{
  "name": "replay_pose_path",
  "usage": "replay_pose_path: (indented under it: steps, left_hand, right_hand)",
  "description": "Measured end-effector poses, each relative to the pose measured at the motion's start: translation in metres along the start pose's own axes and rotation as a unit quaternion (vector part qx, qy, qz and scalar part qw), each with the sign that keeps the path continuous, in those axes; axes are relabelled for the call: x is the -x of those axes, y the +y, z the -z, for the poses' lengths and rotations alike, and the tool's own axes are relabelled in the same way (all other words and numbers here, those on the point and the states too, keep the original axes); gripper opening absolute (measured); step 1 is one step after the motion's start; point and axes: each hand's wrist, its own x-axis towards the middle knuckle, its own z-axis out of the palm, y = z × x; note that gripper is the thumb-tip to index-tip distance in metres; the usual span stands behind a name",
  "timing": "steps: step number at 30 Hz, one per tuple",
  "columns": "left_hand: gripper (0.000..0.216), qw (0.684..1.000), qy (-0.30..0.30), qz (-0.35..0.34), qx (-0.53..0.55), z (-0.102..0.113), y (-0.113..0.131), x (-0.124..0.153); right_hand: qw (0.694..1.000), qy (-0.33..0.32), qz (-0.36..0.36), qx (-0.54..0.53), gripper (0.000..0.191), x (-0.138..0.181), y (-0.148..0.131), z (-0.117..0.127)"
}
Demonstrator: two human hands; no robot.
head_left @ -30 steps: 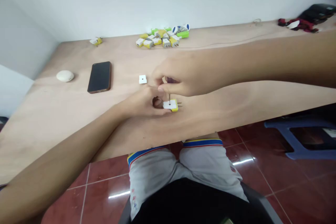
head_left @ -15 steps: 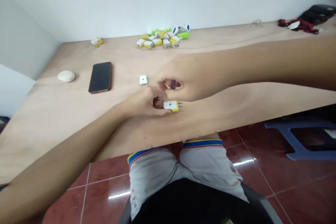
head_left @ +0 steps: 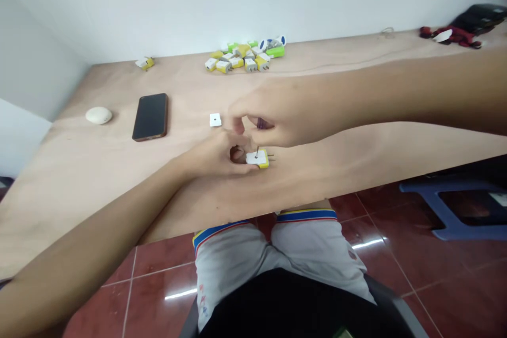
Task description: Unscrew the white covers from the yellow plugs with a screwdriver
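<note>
Two-handed over the counter: right hand above, fingers curled round a purple screwdriver; left hand nearer, pinching the left end of a white-and-yellow plug adapter. Lying crosswise, long axis left to right, prongs rightward, beneath a nearly upright shaft.

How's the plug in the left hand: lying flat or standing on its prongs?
Lying flat. The white-and-yellow plug has its white side up, two prongs pointing sideways; the left hand grips the opposite end.
</note>
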Motion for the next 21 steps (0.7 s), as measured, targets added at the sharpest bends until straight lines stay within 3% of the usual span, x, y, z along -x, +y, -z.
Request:
replay_pose_path:
  steps: [2,5,7,12,15,18,21]
  left_hand:
    - [0.04,1.0,0.0,0.011,0.004,-0.0005,-0.001,0.0003]
    - [0.047,1.0,0.01,0.012,0.007,-0.0012,-0.0016,0.0005]
    - [0.048,1.0,0.008,0.009,0.004,-0.0014,-0.0016,0.0005]
    - [0.046,1.0,0.011,0.02,-0.005,-0.002,-0.0033,0.0007]
    - [0.046,1.0,0.011,0.01,-0.001,-0.0014,-0.003,0.0005]
    - [0.046,1.0,0.01,0.005,-0.001,0.0,-0.0007,0.0001]
    - [0.045,1.0,0.003,0.019,-0.01,0.0002,0.0002,0.0003]
  right_hand:
    - [0.999,-0.017,0.037,-0.007,0.019,-0.0003,0.0013,0.0]
    - [0.998,-0.023,0.045,0.027,0.011,-0.0014,0.0027,-0.0026]
    - [0.999,-0.007,0.025,0.048,0.02,-0.0022,0.0028,-0.0043]
    - [0.999,-0.01,0.043,0.005,0.02,-0.0019,0.0044,-0.0034]
    - [0.998,-0.028,0.044,0.034,0.006,-0.0011,0.0041,-0.0023]
    - [0.998,-0.009,0.028,0.054,0.018,-0.0005,0.0023,-0.0027]
    - [0.999,0.008,0.029,0.023,0.011,0.0001,0.0022,-0.0023]
